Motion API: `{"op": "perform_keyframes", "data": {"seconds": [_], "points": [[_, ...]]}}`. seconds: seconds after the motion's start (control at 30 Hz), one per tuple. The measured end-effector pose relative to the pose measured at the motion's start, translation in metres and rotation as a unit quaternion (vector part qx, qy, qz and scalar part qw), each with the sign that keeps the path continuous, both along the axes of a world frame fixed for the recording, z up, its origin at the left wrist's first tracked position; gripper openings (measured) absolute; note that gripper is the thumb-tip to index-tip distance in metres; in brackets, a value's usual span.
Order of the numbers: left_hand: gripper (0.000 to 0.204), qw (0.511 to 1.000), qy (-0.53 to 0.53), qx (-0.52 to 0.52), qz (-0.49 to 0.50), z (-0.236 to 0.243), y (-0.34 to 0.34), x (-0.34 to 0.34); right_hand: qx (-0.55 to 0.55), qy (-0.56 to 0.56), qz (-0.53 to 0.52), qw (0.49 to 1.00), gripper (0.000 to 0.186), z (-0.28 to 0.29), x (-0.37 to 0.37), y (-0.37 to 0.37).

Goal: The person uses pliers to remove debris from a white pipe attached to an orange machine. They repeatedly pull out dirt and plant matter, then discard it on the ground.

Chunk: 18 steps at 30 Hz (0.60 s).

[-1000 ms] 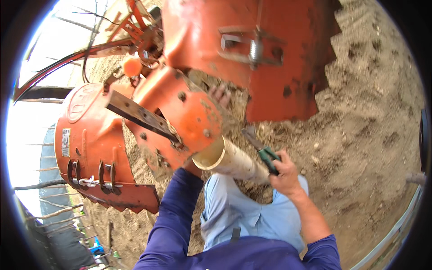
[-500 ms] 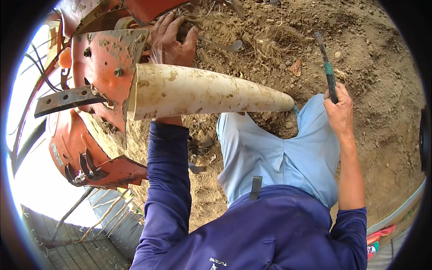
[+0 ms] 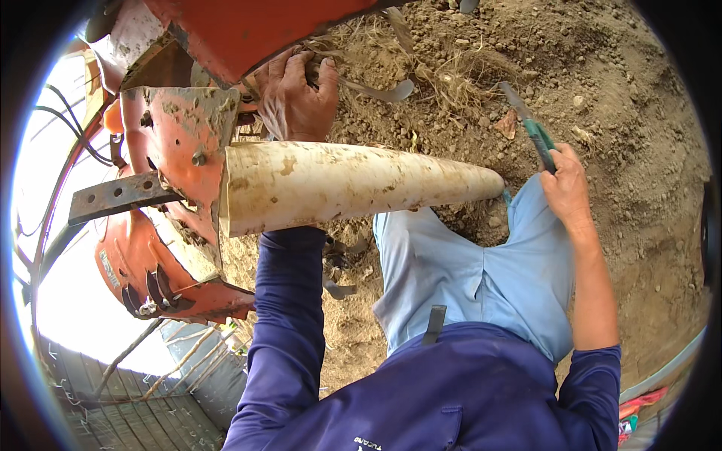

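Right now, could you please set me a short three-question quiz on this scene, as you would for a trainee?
1. True or false: the right hand holds a green-handled tool clear of the machine.
2. What do the left hand's fingers grip?
A. the cream conical pipe
B. a part under the orange machine housing
C. the soil
3. Fill in: the cone's narrow tip points toward the person's ____ side.

Key: 1 true; 2 B, though exactly which part is hidden by the hand; 3 right.
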<state>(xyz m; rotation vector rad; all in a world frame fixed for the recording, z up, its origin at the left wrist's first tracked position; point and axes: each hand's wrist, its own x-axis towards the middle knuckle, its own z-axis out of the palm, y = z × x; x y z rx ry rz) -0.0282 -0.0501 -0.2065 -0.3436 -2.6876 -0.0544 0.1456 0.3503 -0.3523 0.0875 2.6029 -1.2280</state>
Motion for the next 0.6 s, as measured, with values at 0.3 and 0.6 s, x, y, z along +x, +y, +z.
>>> {"op": "perform_keyframes", "data": {"seconds": [0.3, 0.6], "points": [[0.048, 0.999, 0.012, -0.036, 0.016, -0.002, 0.005, 0.0, -0.055, 0.099, 0.042, 0.993, 0.038, 0.028, -0.079, -0.056], [0.064, 0.995, 0.095, 0.033, -0.013, -0.015, -0.002, -0.004, -0.33, 0.023, 0.01, 0.944, 0.053, 0.073, -0.193, -0.232]]}}
